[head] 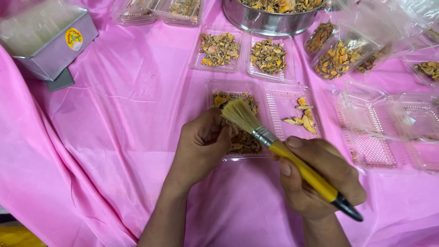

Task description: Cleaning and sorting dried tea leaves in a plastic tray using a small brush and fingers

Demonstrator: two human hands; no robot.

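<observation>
My right hand (320,176) grips a paintbrush (292,158) with a yellow handle, black tip and pale bristles. The bristles rest against something small pinched in my left hand (201,146), which is closed; the item itself is hidden by the fingers. Both hands hover over a clear hinged plastic tray (263,93). Its left half holds brown and orange dried pieces (242,139), its right half only a few yellow pieces (302,116).
A pink sheet (114,137) covers the table. Two filled clear trays (219,48) lie behind, then a steel pot (270,20) of dried pieces. Empty clear trays (379,128) and filled bags (338,57) sit at right. A grey box (50,45) stands far left.
</observation>
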